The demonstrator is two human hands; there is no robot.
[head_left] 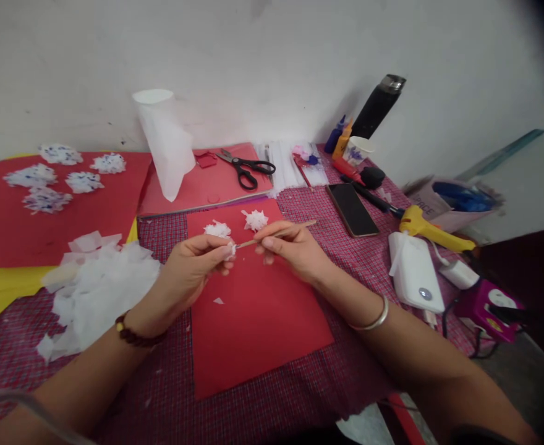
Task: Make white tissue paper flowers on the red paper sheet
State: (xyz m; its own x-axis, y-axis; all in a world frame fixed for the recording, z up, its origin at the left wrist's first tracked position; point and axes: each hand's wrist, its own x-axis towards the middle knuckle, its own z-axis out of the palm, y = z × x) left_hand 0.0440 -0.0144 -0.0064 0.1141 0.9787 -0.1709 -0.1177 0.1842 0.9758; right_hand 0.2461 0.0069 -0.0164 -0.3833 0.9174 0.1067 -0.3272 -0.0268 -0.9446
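Observation:
My left hand (193, 266) is closed in a pinch on a small white tissue-paper piece (230, 249). My right hand (290, 247) is closed on a thin wooden stick (279, 233) whose left tip meets that tissue piece. Both hands hover over a red paper sheet (253, 321) on the checked tablecloth. Two small white tissue flowers (255, 219) lie on the sheet just beyond my hands. A tiny white scrap (218, 301) lies below my left hand.
A heap of white tissue (100, 290) lies at left, near a red and yellow sheet with several blue-speckled flowers (44, 182). Scissors (246, 168), a white paper bag (165, 145), a phone (352, 209), a yellow glue gun (429, 228), a power bank (415, 272) and a black bottle (378, 105) stand behind and right.

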